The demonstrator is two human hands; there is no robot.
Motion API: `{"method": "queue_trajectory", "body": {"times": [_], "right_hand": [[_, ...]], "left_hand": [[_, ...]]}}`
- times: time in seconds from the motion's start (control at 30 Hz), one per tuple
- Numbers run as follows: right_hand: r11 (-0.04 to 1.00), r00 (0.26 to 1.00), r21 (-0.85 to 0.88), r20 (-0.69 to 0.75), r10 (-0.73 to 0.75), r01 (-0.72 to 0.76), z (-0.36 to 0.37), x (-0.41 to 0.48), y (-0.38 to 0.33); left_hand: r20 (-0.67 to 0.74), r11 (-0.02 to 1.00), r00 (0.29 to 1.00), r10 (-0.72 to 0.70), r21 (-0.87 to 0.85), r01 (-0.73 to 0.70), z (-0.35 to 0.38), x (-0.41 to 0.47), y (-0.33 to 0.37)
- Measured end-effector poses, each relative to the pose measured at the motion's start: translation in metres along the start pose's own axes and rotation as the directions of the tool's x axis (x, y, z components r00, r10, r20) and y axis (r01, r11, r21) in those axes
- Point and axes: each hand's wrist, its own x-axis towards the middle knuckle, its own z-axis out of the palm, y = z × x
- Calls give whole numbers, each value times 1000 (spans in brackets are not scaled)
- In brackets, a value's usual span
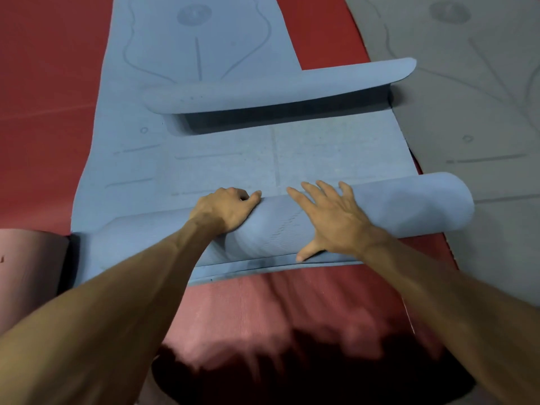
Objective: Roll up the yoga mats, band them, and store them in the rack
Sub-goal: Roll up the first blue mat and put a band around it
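A blue yoga mat (233,159) lies on the floor in front of me, its near end wound into a thick roll (409,206) that runs across the view. My left hand (225,211) grips the top of the roll with curled fingers. My right hand (330,217) presses flat on the roll, fingers spread, thumb down on its near side. Further up, the mat has a raised fold (277,89) lying across it, with its flat part (198,39) stretching away beyond.
A grey mat (482,97) lies flat to the right, touching the blue one. Red floor matting (43,112) surrounds them. A pink mat roll (26,276) sits at the left edge. Pink cloth (263,305) and a dark shape lie just below the roll.
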Motion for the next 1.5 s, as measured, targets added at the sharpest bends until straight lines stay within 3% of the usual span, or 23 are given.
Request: {"method": "queue_trajectory", "body": {"times": [0.13, 0.27, 0.4, 0.7, 0.8, 1.03, 1.3, 1.5], "right_hand": [[999, 999, -20, -21, -36, 35, -5, 7, 2], [996, 998, -60, -14, -69, 68, -11, 11, 2], [998, 992, 10, 112, -59, 59, -35, 19, -4], [995, 962, 94, 266, -68, 45, -41, -5, -11], [992, 971, 121, 234, -52, 24, -29, -12, -13], [993, 997, 102, 40, -65, 61, -5, -21, -5], [999, 948, -27, -315, -34, 27, 22, -35, -2], [993, 957, -117, -285, -47, 14, 27, -23, 6]], "left_hand": [[-104, 999, 994, 41, -23, -44, 1, -4, 1], [-260, 993, 959, 111, 72, -95, 14, -26, 1], [-321, 993, 940, 112, 75, -92, 24, -55, -3], [-238, 980, 957, 168, 144, -136, 51, -107, 0], [-186, 978, 969, 161, 159, -132, 56, -106, 0], [-210, 970, 968, 138, 226, -90, 54, -96, 4], [-130, 986, 986, 102, 142, -84, 21, -46, 7], [-56, 990, 996, 67, 125, -59, 5, -16, 9]]}}
